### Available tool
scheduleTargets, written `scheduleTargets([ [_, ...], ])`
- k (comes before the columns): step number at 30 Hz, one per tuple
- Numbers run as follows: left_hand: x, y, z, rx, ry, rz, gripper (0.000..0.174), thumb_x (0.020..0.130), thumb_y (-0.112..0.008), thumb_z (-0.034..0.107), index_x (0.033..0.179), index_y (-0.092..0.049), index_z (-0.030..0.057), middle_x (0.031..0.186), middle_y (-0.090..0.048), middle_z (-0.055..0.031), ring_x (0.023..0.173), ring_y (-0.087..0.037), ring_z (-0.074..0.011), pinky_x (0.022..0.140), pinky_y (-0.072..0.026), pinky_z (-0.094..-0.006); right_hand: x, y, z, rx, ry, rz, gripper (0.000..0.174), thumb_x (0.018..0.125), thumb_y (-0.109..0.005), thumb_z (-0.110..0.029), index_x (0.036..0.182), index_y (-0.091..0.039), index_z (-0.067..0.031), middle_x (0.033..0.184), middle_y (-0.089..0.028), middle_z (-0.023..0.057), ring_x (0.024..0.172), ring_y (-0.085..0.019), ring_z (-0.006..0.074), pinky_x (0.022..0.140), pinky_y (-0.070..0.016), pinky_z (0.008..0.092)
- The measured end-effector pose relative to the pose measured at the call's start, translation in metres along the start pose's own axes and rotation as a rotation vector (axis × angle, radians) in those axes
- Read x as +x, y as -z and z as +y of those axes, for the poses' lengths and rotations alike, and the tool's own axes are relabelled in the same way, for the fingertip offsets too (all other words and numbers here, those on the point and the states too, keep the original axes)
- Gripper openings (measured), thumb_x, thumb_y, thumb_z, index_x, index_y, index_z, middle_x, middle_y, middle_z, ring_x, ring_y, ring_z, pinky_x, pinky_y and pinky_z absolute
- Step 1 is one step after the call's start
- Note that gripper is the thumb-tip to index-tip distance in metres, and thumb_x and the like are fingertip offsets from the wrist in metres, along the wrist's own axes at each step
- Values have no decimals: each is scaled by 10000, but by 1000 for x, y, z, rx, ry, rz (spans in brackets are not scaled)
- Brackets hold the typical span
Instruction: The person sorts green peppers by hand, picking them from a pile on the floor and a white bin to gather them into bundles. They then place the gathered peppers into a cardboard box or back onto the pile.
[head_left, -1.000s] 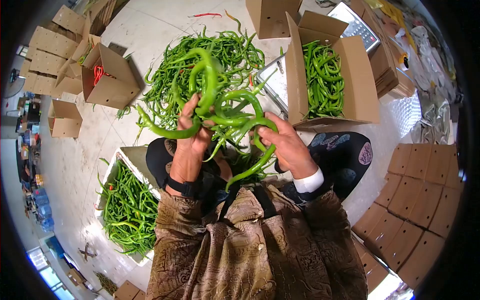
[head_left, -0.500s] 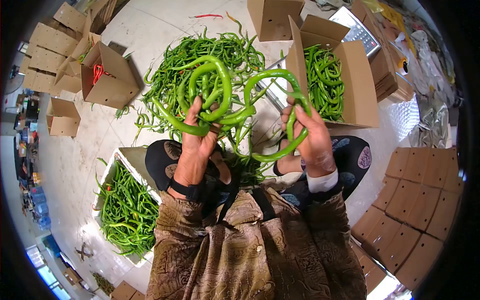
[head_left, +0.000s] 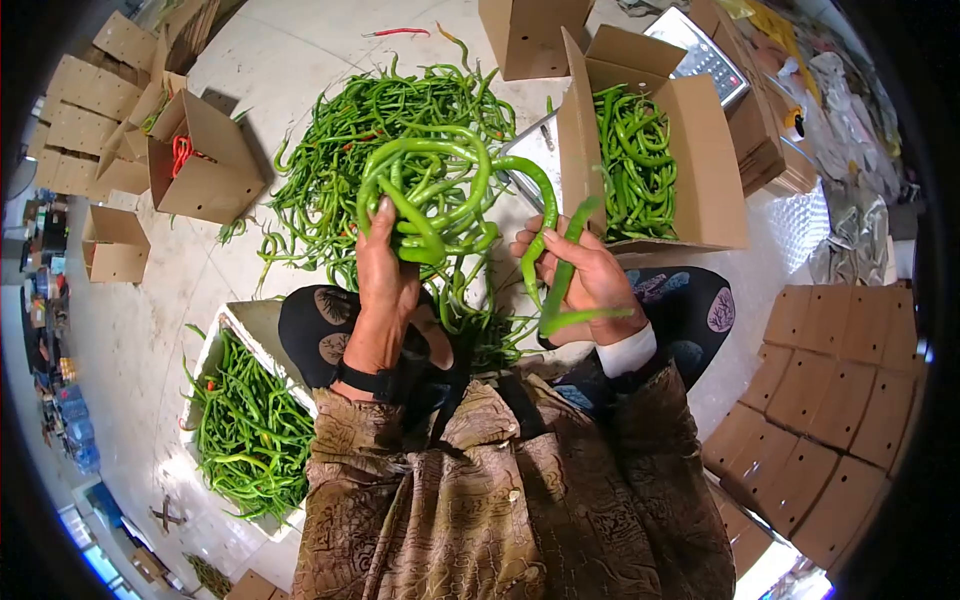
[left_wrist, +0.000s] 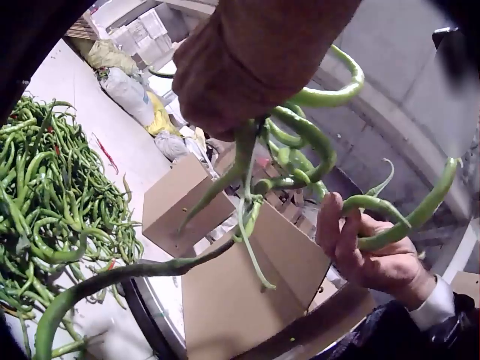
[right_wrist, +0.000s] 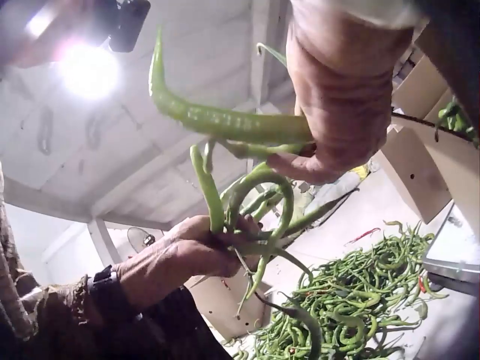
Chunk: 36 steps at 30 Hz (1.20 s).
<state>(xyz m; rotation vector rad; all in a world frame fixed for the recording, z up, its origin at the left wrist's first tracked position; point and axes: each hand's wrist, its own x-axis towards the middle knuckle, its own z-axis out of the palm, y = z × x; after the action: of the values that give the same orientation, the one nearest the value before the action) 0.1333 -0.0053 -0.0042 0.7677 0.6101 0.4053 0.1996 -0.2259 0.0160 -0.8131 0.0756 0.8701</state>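
Several long, curled green peppers (head_left: 470, 205) are bunched in the left hand (head_left: 385, 280), its thumb laid over them; some hang below it in the left wrist view. The right hand (head_left: 590, 275) pinches green peppers (head_left: 562, 285) between thumb and fingers, to the right of the bunch. In the right wrist view a thick pepper (right_wrist: 225, 124) sticks out from the right hand (right_wrist: 341, 97), above the left hand (right_wrist: 187, 251) and its bunch. Beyond both hands a large heap of green peppers (head_left: 330, 140) lies on the floor.
A cardboard box (head_left: 715, 170) of green peppers stands at the right beside a scale (head_left: 537, 165). At the lower left is a white foam box (head_left: 207, 375) of peppers. Another box (head_left: 215, 165) holds red peppers; stacked cartons (head_left: 820, 400) stand at the right.
The hands have moved apart from their earlier closeness. Peppers in the right hand have separated from the left hand's bunch and changed angle, with one now pointing down toward the right wrist.
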Motion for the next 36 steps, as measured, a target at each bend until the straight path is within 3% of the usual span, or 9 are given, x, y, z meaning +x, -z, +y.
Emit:
scheduleTargets([
  [6,-3,-2,1,182,-20,-143,370,940,-569,176,1265,-494,17,1071,-583,-94,877,-603,-204,779,-524,-338,12,11,26,-103,87,31,303,987,-505,-141,1279,-493,-61,1090,-598,64,1002,-590,187,846,-510,360],
  [7,-2,-1,0,168,-15,-166,363,940,-565,171,1263,-496,20,1059,-581,-89,850,-597,-194,743,-522,-322,15,16,28,-90,93,23,273,989,-510,-130,1258,-508,-82,1112,-598,22,854,-579,121,703,-486,289],
  [11,0,4,-2,88,4,-217,353,949,-558,178,1262,-498,27,1030,-568,-71,782,-562,-161,645,-498,-273,15,11,22,-15,127,76,294,997,-490,-148,1282,-485,-75,1056,-616,61,865,-631,184,717,-554,330],
  [18,1,1,-3,-68,-38,-103,386,966,-557,220,1289,-482,23,1057,-557,-68,750,-536,-149,638,-480,-252,9,7,3,23,51,113,309,1000,-485,-172,1288,-477,-60,1003,-633,61,830,-653,180,665,-571,320],
  [21,-2,2,-4,147,-11,-186,351,939,-585,186,1241,-529,17,995,-577,-41,766,-552,-128,666,-479,-253,10,2,24,-330,87,-61,345,990,-501,-216,1278,-495,-26,1007,-631,51,778,-638,165,645,-549,304],
  [25,-1,0,-1,296,21,-148,311,905,-620,160,1178,-586,14,931,-596,-20,740,-551,-100,650,-464,-244,10,-5,10,-339,146,80,325,979,-514,-196,1253,-514,-21,999,-629,49,731,-630,152,631,-501,291],
  [28,-2,-1,6,386,9,-121,305,889,-642,157,1157,-607,13,941,-610,-16,745,-555,-100,659,-467,-242,8,-10,-7,-468,15,173,275,980,-500,-153,1224,-522,-29,925,-636,65,721,-642,156,589,-489,285],
  [31,-3,-1,2,475,-9,-218,323,883,-646,154,1170,-606,12,976,-622,-19,760,-566,-107,685,-469,-234,16,-2,-3,-670,323,202,202,958,-509,-118,1149,-532,-56,782,-633,64,706,-662,167,535,-480,282],
  [36,-5,0,3,222,120,-251,382,877,-649,124,1235,-569,18,1045,-612,-25,835,-560,-107,732,-477,-245,20,0,0,-1130,545,-13,193,943,-502,-69,1127,-556,-50,844,-632,56,646,-635,113,529,-489,246],
])
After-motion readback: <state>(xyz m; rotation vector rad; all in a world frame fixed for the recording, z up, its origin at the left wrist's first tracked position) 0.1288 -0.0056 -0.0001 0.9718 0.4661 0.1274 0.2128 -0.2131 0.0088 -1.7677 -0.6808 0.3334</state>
